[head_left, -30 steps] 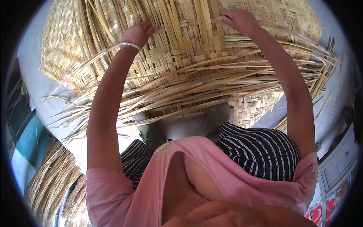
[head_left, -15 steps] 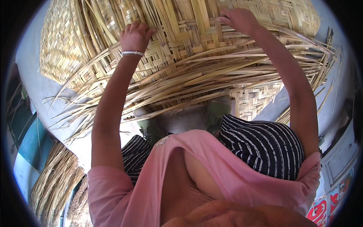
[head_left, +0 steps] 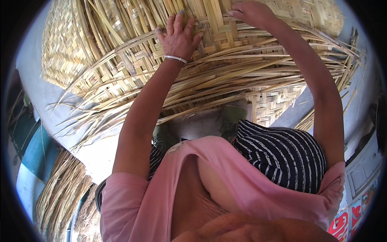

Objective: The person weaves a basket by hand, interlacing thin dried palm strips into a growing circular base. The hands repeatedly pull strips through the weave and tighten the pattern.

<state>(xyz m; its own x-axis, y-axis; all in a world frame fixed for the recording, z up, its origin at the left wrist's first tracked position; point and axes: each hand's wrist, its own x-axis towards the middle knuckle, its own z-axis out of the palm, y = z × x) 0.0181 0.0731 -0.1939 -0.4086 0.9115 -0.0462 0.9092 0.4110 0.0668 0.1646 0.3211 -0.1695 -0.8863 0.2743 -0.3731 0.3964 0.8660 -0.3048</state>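
A large woven mat [head_left: 64, 52] of pale yellow split-cane strips spreads before me, with many loose upright strips [head_left: 139, 18] across its middle. My left hand [head_left: 179, 38], with a silver bangle at its wrist, lies on the weave, fingers spread and pointing away from me. Nothing is gripped in it. To its right my right hand [head_left: 256, 15] is closed, thumb and forefinger pinched at the weave where a crosswise cane strip [head_left: 213, 18] meets them. The fingertips partly hide that strip's end.
Long unwoven strip ends [head_left: 225, 76] fan across the near side of the mat, over my green shoes [head_left: 234, 117]. A bundle of dry strips [head_left: 60, 189] lies at lower left, beside a blue-and-white object [head_left: 34, 157]. Grey floor [head_left: 36, 80] borders the mat.
My left hand has moved right along the weave, closer to my right hand, and its fingers have spread flat. The right hand has shifted slightly away from me, still pinched.
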